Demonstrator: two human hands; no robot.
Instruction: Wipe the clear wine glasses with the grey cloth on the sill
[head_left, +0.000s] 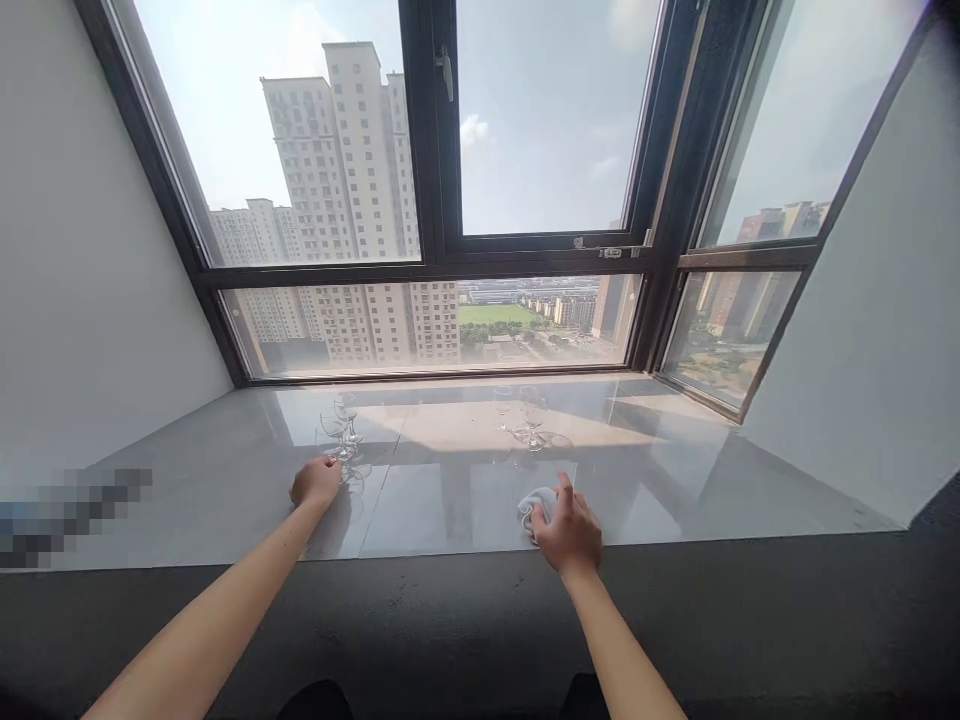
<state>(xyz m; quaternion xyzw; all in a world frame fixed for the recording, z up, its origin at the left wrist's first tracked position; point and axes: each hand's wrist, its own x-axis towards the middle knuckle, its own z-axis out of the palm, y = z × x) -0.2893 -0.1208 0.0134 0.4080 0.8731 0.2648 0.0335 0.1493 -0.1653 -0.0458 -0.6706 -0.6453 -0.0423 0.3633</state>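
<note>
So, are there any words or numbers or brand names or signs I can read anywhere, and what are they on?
None: no text can be read anywhere.
Stemmed glasses and cloth: no writing can be made out.
Window handle: too small to tell if it is marked.
Tall buildings outside: any signs are too small to read.
Pixelated patch at the left: blurred out, unreadable.
</note>
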